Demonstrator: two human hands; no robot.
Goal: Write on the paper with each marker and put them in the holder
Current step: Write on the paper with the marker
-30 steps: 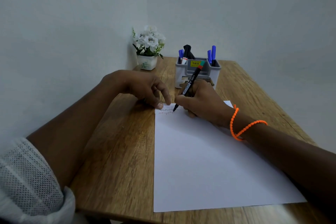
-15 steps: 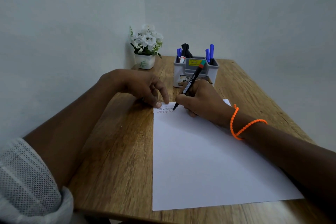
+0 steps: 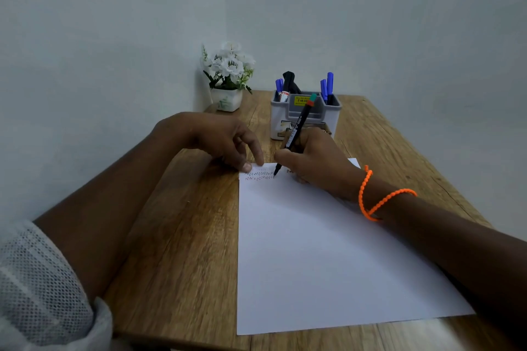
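Head view shows the right hand (image 3: 313,162) pinching a black marker (image 3: 296,132) in a writing grip, its tip touching the paper (image 3: 313,251) at the end of the zigzag lines (image 3: 259,175) near the top left corner. Beside it, the left hand (image 3: 216,139) pins that corner with loosely curled fingertips (image 3: 247,166). Writing with this marker looks to be the step in hand; next it would need lifting and dropping upright into the grey holder (image 3: 305,120) just behind, among the blue markers (image 3: 327,88).
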